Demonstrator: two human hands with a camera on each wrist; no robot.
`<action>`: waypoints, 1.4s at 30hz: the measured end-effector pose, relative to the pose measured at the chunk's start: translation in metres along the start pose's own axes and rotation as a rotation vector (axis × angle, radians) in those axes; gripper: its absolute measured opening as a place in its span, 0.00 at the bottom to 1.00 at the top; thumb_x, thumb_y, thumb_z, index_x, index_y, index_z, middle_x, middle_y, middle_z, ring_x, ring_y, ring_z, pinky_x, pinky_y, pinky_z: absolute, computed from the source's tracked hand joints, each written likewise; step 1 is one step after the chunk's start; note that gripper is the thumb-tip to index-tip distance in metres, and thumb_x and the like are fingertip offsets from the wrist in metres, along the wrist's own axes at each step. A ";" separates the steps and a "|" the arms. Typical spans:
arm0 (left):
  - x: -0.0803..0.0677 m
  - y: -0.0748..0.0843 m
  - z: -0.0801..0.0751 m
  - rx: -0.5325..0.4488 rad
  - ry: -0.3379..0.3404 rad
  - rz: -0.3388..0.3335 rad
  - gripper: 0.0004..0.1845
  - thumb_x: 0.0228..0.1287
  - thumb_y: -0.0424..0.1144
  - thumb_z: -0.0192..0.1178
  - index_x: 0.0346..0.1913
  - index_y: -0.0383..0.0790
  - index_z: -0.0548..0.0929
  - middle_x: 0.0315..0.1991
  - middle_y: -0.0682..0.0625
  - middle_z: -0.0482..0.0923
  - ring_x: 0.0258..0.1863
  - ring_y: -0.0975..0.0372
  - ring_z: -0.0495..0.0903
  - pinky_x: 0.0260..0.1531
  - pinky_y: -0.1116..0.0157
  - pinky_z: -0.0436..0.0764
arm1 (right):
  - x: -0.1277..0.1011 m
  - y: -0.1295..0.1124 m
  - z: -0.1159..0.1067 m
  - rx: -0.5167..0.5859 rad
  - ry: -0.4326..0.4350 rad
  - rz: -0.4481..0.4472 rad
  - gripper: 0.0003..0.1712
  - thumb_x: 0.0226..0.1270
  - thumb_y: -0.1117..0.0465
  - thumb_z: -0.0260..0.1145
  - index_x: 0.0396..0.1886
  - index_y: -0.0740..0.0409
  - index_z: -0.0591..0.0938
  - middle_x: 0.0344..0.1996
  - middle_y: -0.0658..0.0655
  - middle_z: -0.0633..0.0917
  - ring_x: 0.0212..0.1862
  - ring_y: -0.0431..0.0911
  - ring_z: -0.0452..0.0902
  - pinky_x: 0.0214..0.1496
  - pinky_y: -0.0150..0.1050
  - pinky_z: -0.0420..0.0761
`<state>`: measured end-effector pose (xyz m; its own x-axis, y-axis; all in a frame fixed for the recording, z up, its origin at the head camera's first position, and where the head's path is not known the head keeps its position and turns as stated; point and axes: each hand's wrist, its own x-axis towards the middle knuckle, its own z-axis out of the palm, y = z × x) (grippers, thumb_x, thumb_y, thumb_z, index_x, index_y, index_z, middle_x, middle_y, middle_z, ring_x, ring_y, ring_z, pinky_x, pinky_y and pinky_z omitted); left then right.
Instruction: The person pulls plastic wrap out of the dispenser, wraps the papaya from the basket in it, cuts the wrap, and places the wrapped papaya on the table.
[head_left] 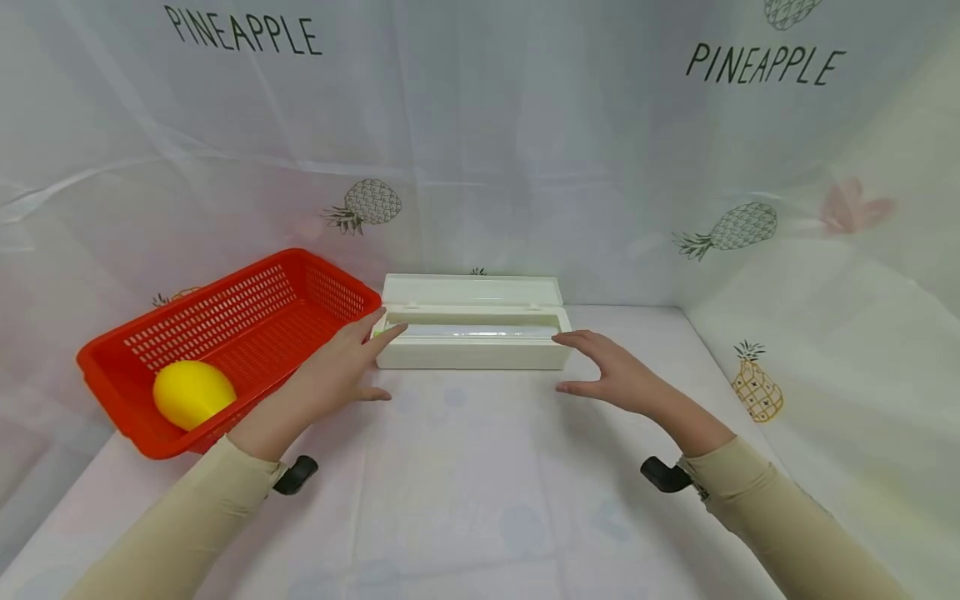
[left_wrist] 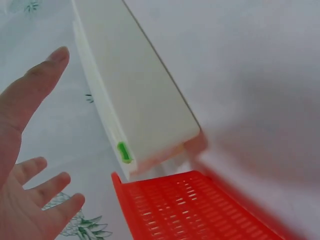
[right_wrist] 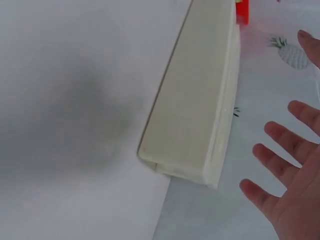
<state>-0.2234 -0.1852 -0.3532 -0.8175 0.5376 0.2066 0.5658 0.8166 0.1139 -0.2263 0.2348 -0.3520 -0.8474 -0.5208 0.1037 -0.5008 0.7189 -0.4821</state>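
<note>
Hands flank the long cream plastic dispenser box (head_left: 472,346), lid open, centred on the table: left hand (head_left: 341,367) and right hand (head_left: 611,377) both open-fingered, gripping nothing. Recommended: grasp both ends evenly, keeping it level.

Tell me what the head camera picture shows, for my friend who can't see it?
Two open hands, left hand and right hand, reach toward the ends of a long white box with its lid up. Left of it, a red basket holds a yellow ball.

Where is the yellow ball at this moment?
In the head view, the yellow ball lies inside the red basket, at its near left end, left of the left hand.
</note>
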 end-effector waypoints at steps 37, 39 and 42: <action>0.081 -0.017 -0.001 -0.248 -0.344 -0.138 0.40 0.56 0.46 0.73 0.70 0.44 0.69 0.69 0.42 0.65 0.67 0.48 0.63 0.65 0.48 0.64 | 0.142 0.019 0.002 0.097 -0.407 0.033 0.22 0.53 0.62 0.76 0.44 0.62 0.76 0.42 0.59 0.75 0.29 0.45 0.63 0.32 0.38 0.67; 0.080 -0.018 -0.001 -0.254 -0.341 -0.141 0.39 0.56 0.46 0.72 0.70 0.43 0.69 0.69 0.42 0.65 0.67 0.48 0.63 0.65 0.48 0.64 | 0.145 0.021 0.002 0.096 -0.427 0.029 0.21 0.54 0.61 0.76 0.41 0.62 0.75 0.38 0.59 0.74 0.30 0.45 0.63 0.33 0.39 0.67; 0.078 -0.021 -0.002 -0.263 -0.337 -0.140 0.39 0.56 0.46 0.72 0.70 0.43 0.69 0.69 0.42 0.65 0.67 0.48 0.63 0.65 0.48 0.64 | 0.148 0.025 0.001 0.095 -0.442 0.015 0.17 0.54 0.63 0.75 0.37 0.61 0.75 0.36 0.56 0.75 0.33 0.45 0.65 0.35 0.39 0.68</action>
<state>-0.2987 -0.1606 -0.3379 -0.8529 0.4997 -0.1511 0.4198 0.8286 0.3705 -0.3638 0.1749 -0.3498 -0.6870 -0.6723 -0.2757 -0.4530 0.6930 -0.5609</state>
